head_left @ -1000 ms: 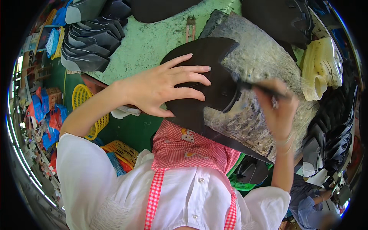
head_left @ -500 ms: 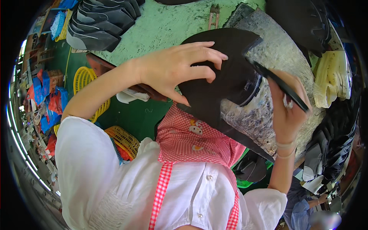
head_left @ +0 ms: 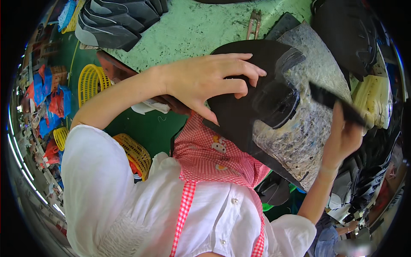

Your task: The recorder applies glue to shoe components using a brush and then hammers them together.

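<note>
My left hand (head_left: 209, 79) lies on a black flat shoe-upper piece (head_left: 239, 105) with its fingers spread, thumb near the piece's lower left edge. The piece rests on a board (head_left: 295, 145) crusted with greyish dried residue. In my right hand (head_left: 342, 141) is a long, flat black brush (head_left: 336, 103), slightly smeared by motion. It is held over the board, to the right of the piece and apart from it. A dark, wet-looking band (head_left: 291, 60) runs along the piece's upper right edge.
Snips (head_left: 254, 25) lie on the green tabletop (head_left: 184, 38) beyond the piece. Overlapping black pieces (head_left: 111, 23) are stacked at far left, with more black pieces (head_left: 346, 34) at far right. Beside those sits a yellowish container (head_left: 376, 100). Yellow baskets (head_left: 92, 85) stand at left.
My right hand has moved the brush right, away from the piece's edge. A dark wet-looking band now shows along that edge. The view has shifted slightly; my left hand keeps its place on the piece.
</note>
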`<state>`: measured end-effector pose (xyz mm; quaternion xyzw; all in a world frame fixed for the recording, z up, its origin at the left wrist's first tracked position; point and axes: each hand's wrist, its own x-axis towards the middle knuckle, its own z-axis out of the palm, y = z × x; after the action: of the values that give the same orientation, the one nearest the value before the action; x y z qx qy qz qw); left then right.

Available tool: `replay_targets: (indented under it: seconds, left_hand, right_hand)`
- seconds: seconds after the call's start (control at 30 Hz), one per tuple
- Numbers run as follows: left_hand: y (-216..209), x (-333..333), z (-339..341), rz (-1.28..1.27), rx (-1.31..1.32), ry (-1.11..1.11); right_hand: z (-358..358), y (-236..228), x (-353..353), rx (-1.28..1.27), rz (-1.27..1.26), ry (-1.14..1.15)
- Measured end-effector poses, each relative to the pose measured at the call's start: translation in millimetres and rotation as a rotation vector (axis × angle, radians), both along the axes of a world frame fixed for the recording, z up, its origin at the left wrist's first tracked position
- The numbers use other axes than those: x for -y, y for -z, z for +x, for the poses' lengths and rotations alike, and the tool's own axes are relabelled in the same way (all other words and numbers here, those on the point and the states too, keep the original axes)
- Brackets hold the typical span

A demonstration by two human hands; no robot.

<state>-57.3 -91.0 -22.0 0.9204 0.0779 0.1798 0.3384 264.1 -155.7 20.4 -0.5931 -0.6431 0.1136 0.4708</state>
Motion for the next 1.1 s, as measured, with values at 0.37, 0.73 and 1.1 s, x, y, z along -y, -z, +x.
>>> replay_targets:
  seconds: [0.37, 0.73, 1.1]
  left_hand:
    - [-1.9, 3.8, -2.2, 0.068, -0.037, 0.016]
    - [-33.9, -5.9, 25.8, -0.098, -0.344, -0.321]
    - [-10.8, -85.6, 28.5, -0.544, -0.203, -0.566]
  right_hand:
    - [-34.1, -3.1, 52.2, 0.231, -0.236, -0.935]
    - [52.4, 8.2, 93.3, -0.917, -0.236, 0.023]
    - [-0.3, -21.3, -1.4, 0.168, 0.050, -0.275]
